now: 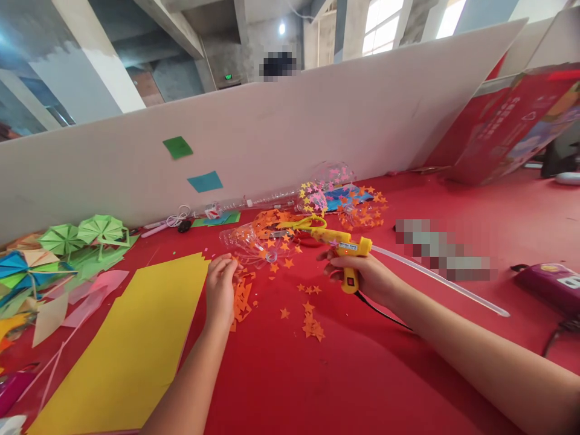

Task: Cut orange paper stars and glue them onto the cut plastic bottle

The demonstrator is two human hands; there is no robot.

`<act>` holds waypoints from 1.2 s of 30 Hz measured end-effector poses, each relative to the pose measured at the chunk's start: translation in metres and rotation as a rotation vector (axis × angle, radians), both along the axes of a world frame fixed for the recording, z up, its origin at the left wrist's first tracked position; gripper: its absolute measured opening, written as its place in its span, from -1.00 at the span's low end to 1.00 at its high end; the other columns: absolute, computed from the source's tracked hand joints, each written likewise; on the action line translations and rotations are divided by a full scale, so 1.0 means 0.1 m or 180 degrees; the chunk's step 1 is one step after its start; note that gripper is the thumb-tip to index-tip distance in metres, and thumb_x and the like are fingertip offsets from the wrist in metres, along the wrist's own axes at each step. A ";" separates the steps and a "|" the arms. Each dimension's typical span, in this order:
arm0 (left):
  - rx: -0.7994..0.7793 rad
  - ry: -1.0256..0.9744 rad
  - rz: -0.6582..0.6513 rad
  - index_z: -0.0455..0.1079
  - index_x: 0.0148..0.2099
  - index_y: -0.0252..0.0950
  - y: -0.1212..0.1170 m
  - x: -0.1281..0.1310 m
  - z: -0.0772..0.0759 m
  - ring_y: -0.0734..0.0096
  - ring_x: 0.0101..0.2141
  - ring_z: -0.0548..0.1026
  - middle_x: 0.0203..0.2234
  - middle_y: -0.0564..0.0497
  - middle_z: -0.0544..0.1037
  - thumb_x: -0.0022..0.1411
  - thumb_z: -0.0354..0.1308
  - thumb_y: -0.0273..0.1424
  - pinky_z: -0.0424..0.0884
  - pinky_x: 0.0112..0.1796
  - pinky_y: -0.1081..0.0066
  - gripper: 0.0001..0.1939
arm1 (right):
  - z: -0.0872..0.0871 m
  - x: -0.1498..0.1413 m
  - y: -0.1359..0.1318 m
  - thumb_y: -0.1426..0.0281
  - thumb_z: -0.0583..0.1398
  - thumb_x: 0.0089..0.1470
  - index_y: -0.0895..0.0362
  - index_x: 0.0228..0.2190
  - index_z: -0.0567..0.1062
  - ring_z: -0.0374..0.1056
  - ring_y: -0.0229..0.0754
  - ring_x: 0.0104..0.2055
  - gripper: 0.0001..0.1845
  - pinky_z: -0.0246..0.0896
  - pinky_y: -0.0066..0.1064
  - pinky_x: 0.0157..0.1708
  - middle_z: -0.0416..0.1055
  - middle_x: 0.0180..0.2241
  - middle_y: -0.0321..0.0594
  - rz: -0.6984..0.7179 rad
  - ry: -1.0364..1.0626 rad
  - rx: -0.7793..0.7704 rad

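Note:
My right hand (357, 272) is wrapped around the handle of a yellow hot glue gun (338, 237), its nozzle pointing left. A long clear glue stick (444, 281) sticks out of its back. My left hand (220, 284) has its fingers curled together beside a cut clear plastic bottle (242, 237); what the fingertips hold, if anything, is hidden. Orange stars cover part of that bottle. Orange paper scraps (243, 299) lie by my left hand, and loose orange paper stars (312, 326) lie between my hands. Yellow-handled scissors (308, 223) rest behind the glue gun's tip.
Yellow paper sheets (127, 332) lie at left, by folded green paper fans (102, 229) and colored scraps. More star-covered plastic (362, 208) stands behind the glue gun. A white board (272, 139) borders the red table (362, 374). At right are a purple pouch (550, 287) and red box (507, 130).

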State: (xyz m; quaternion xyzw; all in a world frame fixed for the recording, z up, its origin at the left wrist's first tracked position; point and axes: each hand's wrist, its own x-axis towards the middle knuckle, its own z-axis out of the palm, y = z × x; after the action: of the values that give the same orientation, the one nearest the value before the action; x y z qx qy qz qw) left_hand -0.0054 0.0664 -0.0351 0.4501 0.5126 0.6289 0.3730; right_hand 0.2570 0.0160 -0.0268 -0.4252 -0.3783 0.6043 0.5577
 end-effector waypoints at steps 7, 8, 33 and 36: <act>0.0202 0.0676 -0.1013 0.41 -0.51 -0.29 -0.17 0.06 -0.01 0.34 -0.21 0.44 -0.04 -0.07 0.38 0.14 0.14 -0.25 0.39 -0.30 0.44 -0.74 | -0.02 -0.08 -0.09 0.50 0.32 -0.23 0.11 -0.49 0.48 0.42 -0.17 -0.32 -0.85 0.33 -0.32 -0.32 0.46 -0.23 -0.23 0.0651 0.0070 0.0376; 0.0191 0.0745 -0.1159 0.41 -0.51 -0.29 -0.19 0.09 -0.02 0.28 -0.12 0.42 -0.02 -0.07 0.38 0.16 0.13 -0.25 0.38 -0.21 0.40 -0.73 | -0.02 -0.08 -0.10 0.50 0.31 -0.23 0.11 -0.50 0.48 0.42 -0.14 -0.31 -0.85 0.32 -0.32 -0.32 0.46 -0.28 -0.23 0.0719 0.0044 0.0370; -0.0799 -0.2189 -0.1168 0.35 -0.54 -0.32 -0.28 0.26 0.12 0.32 -0.15 0.55 -0.34 -0.08 0.60 0.06 0.17 -0.45 0.44 -0.02 0.31 -0.84 | 0.00 -0.14 -0.04 0.48 0.30 -0.29 0.12 -0.55 0.51 0.41 -0.05 -0.23 -0.89 0.26 -0.27 -0.20 0.46 -0.46 -0.28 0.0742 -0.0495 0.0205; -0.0951 -0.2363 -0.1069 0.35 -0.53 -0.33 -0.26 0.25 0.10 0.35 -0.20 0.57 -0.37 -0.09 0.60 0.09 0.12 -0.49 0.47 -0.06 0.33 -0.84 | 0.01 -0.22 -0.05 0.47 0.30 -0.29 0.12 -0.58 0.49 0.40 -0.03 -0.17 -0.91 0.20 -0.22 -0.10 0.49 -0.42 -0.27 0.0775 -0.0575 0.0209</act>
State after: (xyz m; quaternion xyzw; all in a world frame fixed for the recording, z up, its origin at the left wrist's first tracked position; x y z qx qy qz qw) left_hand 0.0195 0.0404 -0.0248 0.2116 0.3487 0.5977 0.6902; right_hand 0.2352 0.0110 -0.0254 -0.4102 -0.4953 0.6140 0.4576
